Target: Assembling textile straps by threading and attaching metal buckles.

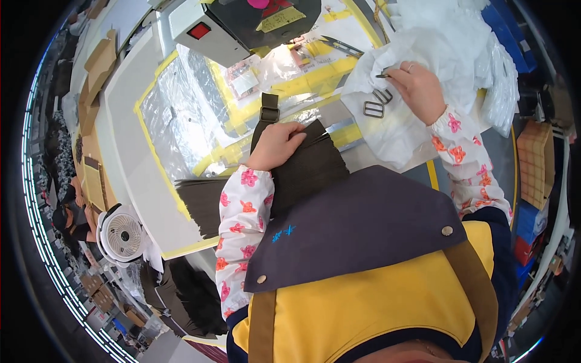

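My left hand (271,147) is closed over a dark olive webbing strap (270,100), just below a dark metal slide buckle (270,114) threaded on it. Beneath that hand lies a stack of cut dark straps (318,172), spreading to both sides of the wrist. At the right, my right hand (417,91) pinches a small dark metal buckle (382,75), seen nearly edge-on. Two loose slide buckles, a nearer one (373,109) and a farther one (383,95), lie below its fingers on a white plastic bag (387,136).
A grey and black machine (242,30) with a red switch stands at the table's far side. Tweezers (342,45) lie right of it. Clear plastic sheet and yellow tape cover the tabletop. A white fan (123,235) is at the left, with another person (75,221) beyond.
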`<action>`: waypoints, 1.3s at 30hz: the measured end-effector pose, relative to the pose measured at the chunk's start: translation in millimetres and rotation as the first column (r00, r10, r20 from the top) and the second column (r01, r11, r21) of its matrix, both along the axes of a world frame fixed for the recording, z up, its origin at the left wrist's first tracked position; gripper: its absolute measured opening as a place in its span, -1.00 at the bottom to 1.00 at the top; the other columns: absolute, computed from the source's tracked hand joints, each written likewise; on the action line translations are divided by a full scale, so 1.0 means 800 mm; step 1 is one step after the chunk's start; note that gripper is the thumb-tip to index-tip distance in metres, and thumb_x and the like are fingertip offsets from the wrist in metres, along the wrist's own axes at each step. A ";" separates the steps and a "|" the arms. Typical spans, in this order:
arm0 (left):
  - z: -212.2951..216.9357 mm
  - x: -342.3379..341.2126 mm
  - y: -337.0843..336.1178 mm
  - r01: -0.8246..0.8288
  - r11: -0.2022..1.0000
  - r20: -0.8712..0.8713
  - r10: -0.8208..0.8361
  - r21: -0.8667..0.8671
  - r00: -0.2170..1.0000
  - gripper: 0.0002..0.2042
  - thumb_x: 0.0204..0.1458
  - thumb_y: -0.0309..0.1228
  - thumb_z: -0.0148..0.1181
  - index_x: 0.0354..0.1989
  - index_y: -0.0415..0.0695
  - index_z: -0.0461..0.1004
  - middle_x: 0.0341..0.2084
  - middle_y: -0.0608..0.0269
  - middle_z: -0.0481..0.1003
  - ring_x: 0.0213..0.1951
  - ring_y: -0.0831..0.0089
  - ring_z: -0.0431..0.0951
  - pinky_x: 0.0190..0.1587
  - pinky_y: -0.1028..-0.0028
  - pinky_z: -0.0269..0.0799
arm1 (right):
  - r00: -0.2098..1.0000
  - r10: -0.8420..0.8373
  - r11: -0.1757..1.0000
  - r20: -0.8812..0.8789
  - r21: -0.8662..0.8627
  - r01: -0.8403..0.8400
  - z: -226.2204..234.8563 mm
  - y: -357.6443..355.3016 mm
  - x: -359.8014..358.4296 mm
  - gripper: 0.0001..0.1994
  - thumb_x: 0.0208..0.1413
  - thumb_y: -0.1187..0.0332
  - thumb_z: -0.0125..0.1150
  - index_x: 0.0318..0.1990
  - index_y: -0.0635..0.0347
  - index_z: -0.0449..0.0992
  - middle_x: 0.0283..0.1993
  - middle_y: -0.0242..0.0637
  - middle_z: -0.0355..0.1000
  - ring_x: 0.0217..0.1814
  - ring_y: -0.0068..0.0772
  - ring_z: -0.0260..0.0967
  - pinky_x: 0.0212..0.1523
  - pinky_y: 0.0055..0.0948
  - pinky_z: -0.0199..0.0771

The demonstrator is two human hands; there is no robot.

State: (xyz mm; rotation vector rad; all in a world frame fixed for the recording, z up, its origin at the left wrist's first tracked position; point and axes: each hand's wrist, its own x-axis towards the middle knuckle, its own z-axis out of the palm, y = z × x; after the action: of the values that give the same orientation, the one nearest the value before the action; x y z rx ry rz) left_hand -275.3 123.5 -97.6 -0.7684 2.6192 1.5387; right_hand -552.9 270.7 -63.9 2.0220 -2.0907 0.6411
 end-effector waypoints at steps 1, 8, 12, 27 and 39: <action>0.001 -0.003 0.006 0.010 0.984 0.004 -0.009 -0.180 1.000 -0.82 -0.06 -0.36 0.06 -0.34 -0.17 0.46 -0.56 0.06 0.46 -0.47 0.12 0.45 -0.40 0.36 0.34 | 0.972 0.058 0.998 0.229 -0.045 -0.049 0.004 -0.002 0.019 -0.86 -0.16 0.47 0.12 -0.37 0.19 0.48 -0.48 -0.23 0.41 -0.57 -0.25 0.34 -0.51 -0.42 0.35; 0.025 0.011 0.002 -0.306 0.952 -0.238 0.300 0.011 0.924 -0.89 -0.01 -0.48 0.02 -0.32 -0.21 0.39 -0.62 0.15 0.42 -0.55 0.37 0.41 -0.44 0.49 0.29 | 0.037 -0.122 0.941 0.992 0.127 -0.315 0.004 -0.048 0.116 -0.85 0.05 0.42 0.01 -0.27 0.29 0.43 -0.47 -0.42 0.37 -0.53 -0.66 0.29 -0.53 -0.66 0.32; 0.026 0.025 0.002 -0.312 0.925 -0.245 0.360 0.215 0.900 -0.86 0.07 -0.46 -0.06 -0.29 -0.27 0.37 -0.61 0.37 0.33 -0.50 0.64 0.25 -0.40 0.61 0.23 | 0.025 -0.145 0.923 0.989 0.144 -0.356 0.005 -0.070 0.140 -0.87 0.07 0.39 0.02 -0.28 0.24 0.36 -0.47 -0.47 0.34 -0.58 -0.75 0.23 -0.59 -0.75 0.26; 0.040 0.035 0.005 -0.387 0.869 -0.492 0.203 -0.307 0.846 -0.92 -0.08 -0.54 0.10 -0.38 -0.22 0.42 -0.44 0.16 0.40 -0.42 0.44 0.39 -0.35 0.55 0.28 | 0.071 -0.270 0.874 0.960 0.276 -0.399 -0.021 -0.105 0.182 -0.86 -0.01 0.47 0.07 -0.27 0.28 0.35 -0.55 -0.43 0.31 -0.63 -0.72 0.23 -0.65 -0.74 0.24; 0.037 0.067 0.013 -0.460 0.861 -0.104 0.448 -0.216 0.888 -0.89 -0.12 -0.44 0.13 -0.50 -0.22 0.39 -0.66 0.07 0.41 -0.62 0.22 0.41 -0.53 0.41 0.29 | -0.011 -0.432 0.749 0.902 0.352 -0.561 -0.062 -0.119 0.207 -0.92 -0.01 0.45 -0.01 -0.41 0.27 0.29 -0.53 -0.39 0.28 -0.58 -0.57 0.35 -0.58 -0.66 0.37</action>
State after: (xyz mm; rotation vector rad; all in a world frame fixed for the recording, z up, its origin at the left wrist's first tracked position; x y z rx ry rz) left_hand -221.4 134.1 -68.3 -1.4797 2.8323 1.3413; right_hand -387.0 175.5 -113.5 2.1194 -3.4059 2.4049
